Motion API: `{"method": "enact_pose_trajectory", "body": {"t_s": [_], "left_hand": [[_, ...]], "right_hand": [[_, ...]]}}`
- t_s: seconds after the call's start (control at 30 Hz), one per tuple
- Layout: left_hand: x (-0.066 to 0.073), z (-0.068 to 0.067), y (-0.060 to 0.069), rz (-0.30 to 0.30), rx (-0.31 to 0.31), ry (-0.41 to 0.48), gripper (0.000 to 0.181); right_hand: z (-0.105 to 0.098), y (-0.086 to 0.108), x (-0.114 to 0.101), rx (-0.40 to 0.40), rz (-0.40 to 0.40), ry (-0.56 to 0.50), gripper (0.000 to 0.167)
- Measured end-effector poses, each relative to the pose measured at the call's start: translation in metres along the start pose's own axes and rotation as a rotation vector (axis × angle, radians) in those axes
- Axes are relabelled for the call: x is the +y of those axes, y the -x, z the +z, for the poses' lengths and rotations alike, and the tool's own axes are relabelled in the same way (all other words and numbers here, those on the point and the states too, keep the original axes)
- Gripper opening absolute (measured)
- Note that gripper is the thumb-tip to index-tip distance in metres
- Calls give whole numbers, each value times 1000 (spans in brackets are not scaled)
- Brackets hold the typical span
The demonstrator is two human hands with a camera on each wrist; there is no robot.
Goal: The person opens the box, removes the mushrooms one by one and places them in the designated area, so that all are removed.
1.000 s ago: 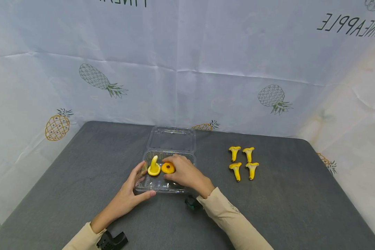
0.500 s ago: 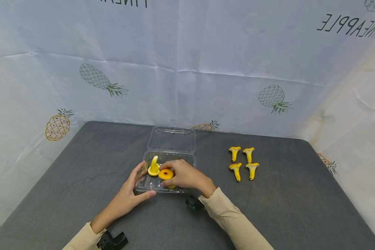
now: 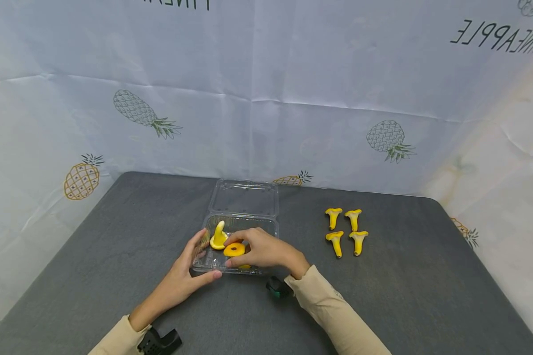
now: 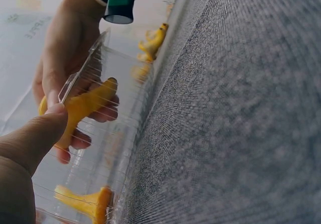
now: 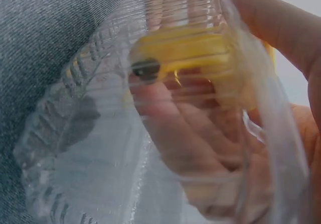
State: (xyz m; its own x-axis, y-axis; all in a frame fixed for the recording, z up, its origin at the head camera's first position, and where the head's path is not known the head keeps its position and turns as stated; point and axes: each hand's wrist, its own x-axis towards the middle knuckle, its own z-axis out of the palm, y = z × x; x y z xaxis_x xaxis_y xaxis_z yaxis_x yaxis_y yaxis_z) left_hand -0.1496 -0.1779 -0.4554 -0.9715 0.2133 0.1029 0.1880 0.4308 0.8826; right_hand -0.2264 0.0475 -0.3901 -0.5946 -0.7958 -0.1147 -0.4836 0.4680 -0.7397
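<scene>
A clear plastic box [image 3: 244, 187] lies with its lid folded back on the grey table. Inside at its left, a yellow mushroom [image 3: 219, 236] rests cap down, stem up. My right hand [image 3: 266, 249] pinches another yellow mushroom [image 3: 234, 250] between thumb and fingers, inside the box near its front wall; that mushroom [image 4: 83, 108] shows through the plastic in the left wrist view, its stem slanting. My left hand [image 3: 182, 278] grips the box's front left corner, thumb on the front rim and fingers along the left side.
To the right of the box several yellow mushrooms [image 3: 334, 241] lie in two rows on the table [image 3: 408, 276]. A white cloth [image 3: 315, 74] with pineapple prints hangs behind the table.
My right hand has moved the pinched mushroom slightly left and toward the front of the box. The left hand, the box and the mushroom at its left have stayed in place.
</scene>
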Motion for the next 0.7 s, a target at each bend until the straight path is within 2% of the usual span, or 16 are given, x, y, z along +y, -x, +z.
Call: {"method": "enact_pose_trajectory", "body": {"t_s": [0.27, 0.7], "left_hand": [[1, 0, 0, -2, -3, -2, 98], [1, 1, 0, -16, 4, -7, 98]], "right_hand": [[-2, 0, -1, -44, -20, -13, 46], [-6, 5, -3, -77, 36, -88, 54]]}}
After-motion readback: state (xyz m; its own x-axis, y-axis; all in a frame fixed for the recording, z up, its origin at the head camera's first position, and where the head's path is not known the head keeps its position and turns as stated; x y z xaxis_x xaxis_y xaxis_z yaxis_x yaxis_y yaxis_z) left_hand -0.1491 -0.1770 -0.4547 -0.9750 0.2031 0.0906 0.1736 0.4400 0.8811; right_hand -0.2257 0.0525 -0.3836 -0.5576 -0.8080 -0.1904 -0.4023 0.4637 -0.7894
